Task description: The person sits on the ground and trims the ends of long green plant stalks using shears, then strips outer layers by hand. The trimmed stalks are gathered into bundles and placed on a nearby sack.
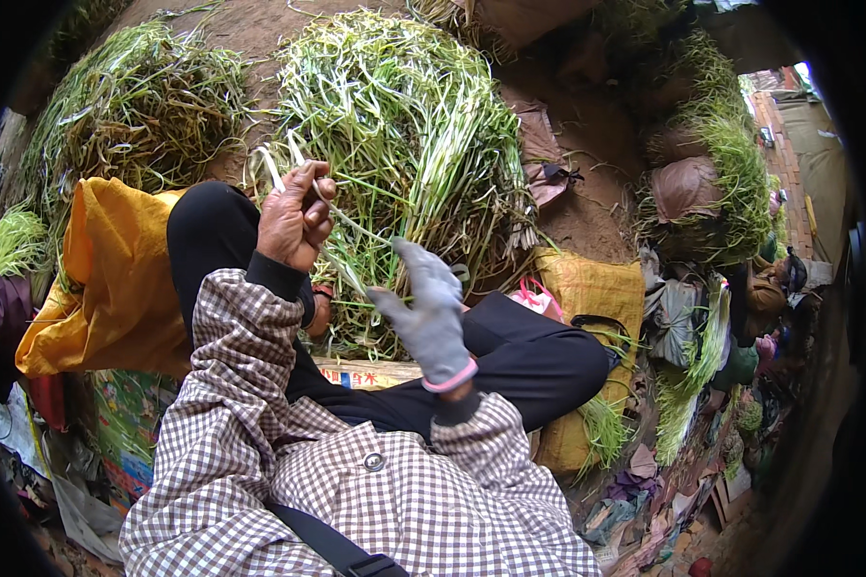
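My bare left hand (299, 216) is raised over my knee, its fingers closed on pale plant stalks (273, 169) whose whitish ends stick up above the fist. A thin strand slants down from it towards my right hand (426, 310), which wears a grey glove with a pink cuff. The gloved thumb and fingers are spread, and the stalk tips reach close to them; whether they touch is unclear. Under and beyond both hands lies a large heap of long green-and-white stalks (404, 122) with browned leaves mixed in.
A second heap of stalks (151, 101) lies at the upper left, beside an orange cloth (115, 274) by my knee. A yellow woven sack (592, 288) is at my right knee. More greens (729, 166) are stacked at the right, near a brown bundle (682, 189).
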`<state>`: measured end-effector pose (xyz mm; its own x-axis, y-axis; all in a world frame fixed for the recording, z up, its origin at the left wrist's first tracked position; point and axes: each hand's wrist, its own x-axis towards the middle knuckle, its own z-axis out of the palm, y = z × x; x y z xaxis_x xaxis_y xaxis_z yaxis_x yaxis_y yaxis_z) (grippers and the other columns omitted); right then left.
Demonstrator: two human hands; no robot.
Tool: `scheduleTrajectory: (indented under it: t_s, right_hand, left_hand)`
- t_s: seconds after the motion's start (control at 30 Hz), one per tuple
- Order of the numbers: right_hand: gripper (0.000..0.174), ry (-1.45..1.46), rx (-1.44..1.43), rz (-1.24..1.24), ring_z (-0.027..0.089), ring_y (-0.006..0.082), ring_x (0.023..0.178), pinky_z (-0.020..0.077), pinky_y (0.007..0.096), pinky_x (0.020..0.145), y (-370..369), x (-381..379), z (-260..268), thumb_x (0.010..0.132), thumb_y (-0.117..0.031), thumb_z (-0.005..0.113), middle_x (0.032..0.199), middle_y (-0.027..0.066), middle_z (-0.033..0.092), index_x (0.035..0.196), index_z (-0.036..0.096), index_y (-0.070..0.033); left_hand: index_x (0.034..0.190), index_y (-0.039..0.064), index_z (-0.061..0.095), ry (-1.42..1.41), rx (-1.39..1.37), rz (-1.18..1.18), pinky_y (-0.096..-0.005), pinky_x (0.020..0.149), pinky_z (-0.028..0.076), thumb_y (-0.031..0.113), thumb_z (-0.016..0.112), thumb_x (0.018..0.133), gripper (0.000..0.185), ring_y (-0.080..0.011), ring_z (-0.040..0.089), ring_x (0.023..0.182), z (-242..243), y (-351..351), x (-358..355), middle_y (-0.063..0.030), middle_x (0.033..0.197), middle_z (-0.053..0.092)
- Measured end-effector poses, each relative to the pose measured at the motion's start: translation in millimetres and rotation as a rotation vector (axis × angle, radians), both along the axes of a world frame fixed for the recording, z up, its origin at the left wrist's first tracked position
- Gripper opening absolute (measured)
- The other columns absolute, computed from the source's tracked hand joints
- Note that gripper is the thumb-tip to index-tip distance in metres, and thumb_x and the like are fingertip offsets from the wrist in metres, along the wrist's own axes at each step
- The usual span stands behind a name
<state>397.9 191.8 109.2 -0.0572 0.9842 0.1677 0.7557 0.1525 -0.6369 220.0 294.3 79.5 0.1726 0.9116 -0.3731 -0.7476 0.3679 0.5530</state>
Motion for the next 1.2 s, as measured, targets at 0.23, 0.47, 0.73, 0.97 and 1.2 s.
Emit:
scheduleTrajectory:
  t_s: [0.23,0.47,0.73,0.97,1.2]
  right_hand:
    - [0.027,0.561,-0.067,-0.169,0.058,0.0259,0.091,0.0457,0.0368,0.08,-14,1,-29,0.078,-0.01,0.065,0.093,0.0115,0.064,0.103,0.061,-0.001]
    - [0.031,0.273,-0.197,0.071,0.06,0.0204,0.08,0.044,0.0338,0.079,-5,5,-48,0.082,-0.015,0.064,0.087,0.0095,0.065,0.109,0.059,-0.001]
    - [0.021,0.468,-0.175,-0.023,0.061,0.0291,0.074,0.0474,0.0321,0.063,-6,-18,-28,0.085,-0.007,0.059,0.086,0.0178,0.061,0.104,0.059,0.001]
    - [0.023,0.658,-0.297,-0.063,0.056,0.0155,0.06,0.0458,0.0286,0.057,-18,-35,-34,0.091,-0.014,0.055,0.072,0.0134,0.06,0.109,0.056,-0.001]
    - [0.024,0.665,-0.189,-0.175,0.061,0.0136,0.068,0.0479,0.0285,0.06,-7,-29,-58,0.09,-0.016,0.058,0.075,0.0133,0.063,0.107,0.057,0.0]
  left_hand:
    - [0.103,0.007,0.054,-0.037,0.016,-0.041,-0.0165,0.036,0.027,0.026,0.05,0.095,0.021,-0.0013,0.038,0.044,-8,-2,-16,-0.0006,0.078,0.058]
    - [0.111,0.005,0.051,-0.187,0.049,-0.079,-0.0171,0.036,0.03,0.029,0.047,0.096,0.028,-0.0022,0.039,0.045,-4,-4,4,-0.0021,0.083,0.059]
    - [0.123,0.004,0.045,-0.15,0.11,-0.062,-0.0336,0.064,0.055,0.037,0.043,0.096,0.043,-0.0174,0.063,0.087,-25,-21,21,-0.0104,0.11,0.059]
    - [0.129,0.015,0.034,-0.296,0.153,-0.007,-0.0403,0.052,0.057,0.038,0.04,0.097,0.041,-0.019,0.062,0.07,-35,-27,25,-0.0141,0.107,0.059]
    - [0.119,0.009,0.047,-0.02,0.014,0.025,-0.0199,0.03,0.024,0.036,0.044,0.096,0.035,-0.0027,0.032,0.034,-26,-13,18,-0.001,0.061,0.056]
